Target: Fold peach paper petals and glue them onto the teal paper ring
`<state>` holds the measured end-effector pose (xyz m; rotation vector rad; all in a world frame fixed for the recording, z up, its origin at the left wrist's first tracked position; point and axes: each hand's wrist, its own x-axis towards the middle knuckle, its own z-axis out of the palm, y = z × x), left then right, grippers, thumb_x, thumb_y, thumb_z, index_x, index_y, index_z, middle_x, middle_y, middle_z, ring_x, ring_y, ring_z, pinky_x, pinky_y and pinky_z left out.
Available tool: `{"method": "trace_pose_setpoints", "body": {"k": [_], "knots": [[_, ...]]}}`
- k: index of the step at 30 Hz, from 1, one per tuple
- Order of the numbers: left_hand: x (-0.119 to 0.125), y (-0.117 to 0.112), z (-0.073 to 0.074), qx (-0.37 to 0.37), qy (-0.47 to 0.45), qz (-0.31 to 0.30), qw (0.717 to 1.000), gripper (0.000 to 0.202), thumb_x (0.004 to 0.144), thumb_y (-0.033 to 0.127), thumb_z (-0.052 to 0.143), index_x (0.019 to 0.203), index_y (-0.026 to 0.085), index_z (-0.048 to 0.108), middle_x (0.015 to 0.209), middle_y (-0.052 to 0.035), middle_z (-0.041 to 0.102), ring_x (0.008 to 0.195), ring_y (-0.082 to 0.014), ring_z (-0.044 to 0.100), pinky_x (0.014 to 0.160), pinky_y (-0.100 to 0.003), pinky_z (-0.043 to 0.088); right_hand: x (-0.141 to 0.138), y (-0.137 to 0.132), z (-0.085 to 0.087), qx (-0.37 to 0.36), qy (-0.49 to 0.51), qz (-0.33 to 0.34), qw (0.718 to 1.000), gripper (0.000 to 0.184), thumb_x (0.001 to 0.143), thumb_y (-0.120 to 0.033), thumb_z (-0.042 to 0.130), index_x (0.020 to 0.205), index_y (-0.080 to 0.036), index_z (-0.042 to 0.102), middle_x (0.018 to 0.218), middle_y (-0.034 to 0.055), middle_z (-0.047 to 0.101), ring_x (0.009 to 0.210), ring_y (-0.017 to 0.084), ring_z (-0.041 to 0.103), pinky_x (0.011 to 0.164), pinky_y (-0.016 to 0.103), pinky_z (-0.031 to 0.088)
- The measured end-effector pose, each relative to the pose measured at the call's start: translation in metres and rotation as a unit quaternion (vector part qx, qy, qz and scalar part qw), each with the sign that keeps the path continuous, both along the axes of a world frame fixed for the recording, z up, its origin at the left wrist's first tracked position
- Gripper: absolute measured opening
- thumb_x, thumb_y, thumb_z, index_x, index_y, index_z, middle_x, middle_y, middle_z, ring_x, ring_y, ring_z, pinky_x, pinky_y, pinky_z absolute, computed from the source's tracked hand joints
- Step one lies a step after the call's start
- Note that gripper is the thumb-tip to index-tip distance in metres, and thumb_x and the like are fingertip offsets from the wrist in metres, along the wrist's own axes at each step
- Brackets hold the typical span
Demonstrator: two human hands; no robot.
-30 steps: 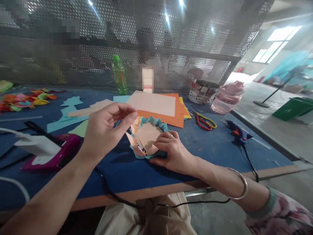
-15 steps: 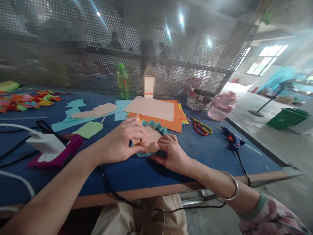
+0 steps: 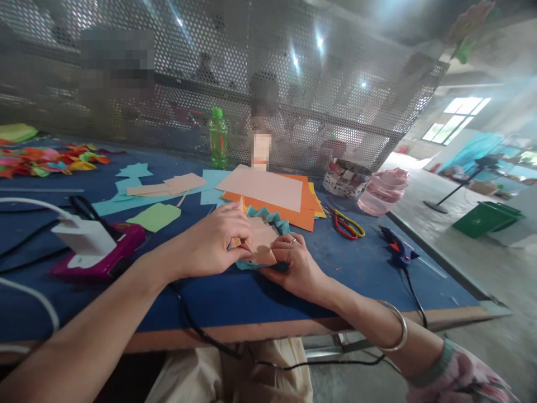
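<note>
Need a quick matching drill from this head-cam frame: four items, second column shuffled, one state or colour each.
Items:
1. left hand
2. right hand
3. bottle
4. scissors

Shuffled:
A. red and yellow handles
B. wears a ring
C. green, upright
D. pinches peach folded paper

Pairs: 1-D, 2-B, 3-C, 4-A

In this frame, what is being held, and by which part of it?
A folded peach paper piece edged with pleated teal paper: the left hand pinches its left corner, the right hand grips its lower right edge.
</note>
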<state>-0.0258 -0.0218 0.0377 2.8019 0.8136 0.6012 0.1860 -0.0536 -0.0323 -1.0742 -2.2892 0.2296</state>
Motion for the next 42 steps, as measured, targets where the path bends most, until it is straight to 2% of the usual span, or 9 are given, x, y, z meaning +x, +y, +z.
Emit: {"method": "trace_pose_setpoints", "body": {"k": [7,13,20,28,31,33,35,37,42], "knots": [[0.0,0.0,-0.001,0.001,-0.002,-0.007,1.0,0.021,0.083,0.025,0.063,0.062,0.019,0.062,0.067,0.0006,0.063,0.077,-0.0176,0.055,0.098,-0.041,0.034,-0.001,-0.001,0.001,-0.015,-0.004,-0.014,1.0,0.012,0.079,-0.031,0.071,0.075,-0.021,0.066,0.071,-0.0025,0.063,0.083,0.015,0.055,0.087,0.033,0.029],[-0.001,-0.001,-0.001,-0.001,0.005,0.013,1.0,0.021,0.083,0.023,0.062,0.061,0.019,0.061,0.07,-0.0009,0.062,0.08,-0.0194,0.054,0.098,-0.042,0.036,-0.001,-0.002,0.003,-0.013,-0.016,-0.039,0.999,0.021,0.078,-0.037,0.07,0.075,-0.018,0.062,0.072,-0.0005,0.061,0.08,0.015,0.053,0.084,0.033,0.032],[0.001,-0.002,0.0,-0.002,-0.009,-0.001,1.0,0.017,0.081,0.018,0.06,0.065,0.021,0.064,0.07,0.0009,0.063,0.082,-0.0187,0.057,0.106,-0.043,0.03,-0.002,-0.003,0.005,-0.014,-0.022,-0.008,1.0,0.01,0.083,-0.03,0.065,0.087,-0.022,0.069,0.073,-0.0014,0.066,0.085,0.015,0.056,0.089,0.034,0.029],[0.0,0.0,-0.002,0.005,-0.004,-0.007,1.0,0.019,0.082,0.015,0.058,0.066,0.022,0.065,0.066,0.0001,0.064,0.083,-0.0204,0.057,0.096,-0.041,0.039,-0.002,-0.001,0.004,0.0,-0.029,-0.006,1.0,0.014,0.083,-0.034,0.065,0.089,-0.022,0.069,0.075,-0.0006,0.067,0.089,0.017,0.056,0.091,0.035,0.028],[-0.001,-0.001,-0.002,-0.002,-0.009,-0.005,1.0,0.015,0.083,0.016,0.057,0.071,0.021,0.065,0.074,-0.0006,0.067,0.086,-0.0202,0.059,0.094,-0.04,0.041,-0.002,0.0,0.004,0.0,-0.033,-0.007,0.999,0.014,0.085,-0.035,0.064,0.091,-0.023,0.07,0.076,-0.0004,0.067,0.09,0.016,0.056,0.091,0.035,0.027],[-0.002,-0.003,0.002,-0.014,-0.041,0.003,0.999,0.007,0.082,0.021,0.061,0.086,0.021,0.066,0.091,-0.002,0.07,0.095,-0.0209,0.061,0.095,-0.038,0.042,-0.003,0.0,0.004,-0.004,-0.032,-0.012,0.999,0.014,0.086,-0.034,0.062,0.09,-0.023,0.071,0.075,-0.0003,0.068,0.088,0.016,0.056,0.091,0.035,0.027],[-0.005,-0.004,0.006,-0.024,-0.102,0.023,0.994,0.022,0.081,0.026,0.063,0.103,0.022,0.064,0.109,-0.0033,0.069,0.105,-0.0215,0.06,0.095,-0.036,0.043,-0.004,0.002,0.005,-0.009,-0.027,-0.024,0.999,0.013,0.086,-0.033,0.063,0.089,-0.023,0.071,0.076,0.0002,0.068,0.087,0.016,0.056,0.091,0.035,0.028],[-0.008,-0.003,0.011,-0.026,-0.176,0.066,0.982,0.026,0.082,0.03,0.063,0.107,0.022,0.063,0.115,-0.0034,0.067,0.109,-0.0215,0.059,0.095,-0.034,0.044,-0.004,0.005,0.006,-0.012,-0.015,-0.042,0.999,0.013,0.085,-0.033,0.064,0.09,-0.023,0.071,0.079,0.0008,0.069,0.088,0.017,0.056,0.091,0.035,0.028],[-0.017,0.007,0.012,-0.008,-0.308,0.23,0.923,0.019,0.086,0.036,0.057,0.091,0.021,0.068,0.093,-0.0027,0.073,0.09,-0.0207,0.065,0.083,-0.034,0.047,-0.003,0.013,0.008,-0.009,0.011,-0.07,0.997,0.013,0.083,-0.034,0.065,0.09,-0.025,0.073,0.086,0.0011,0.071,0.089,0.018,0.057,0.089,0.035,0.031]]}}
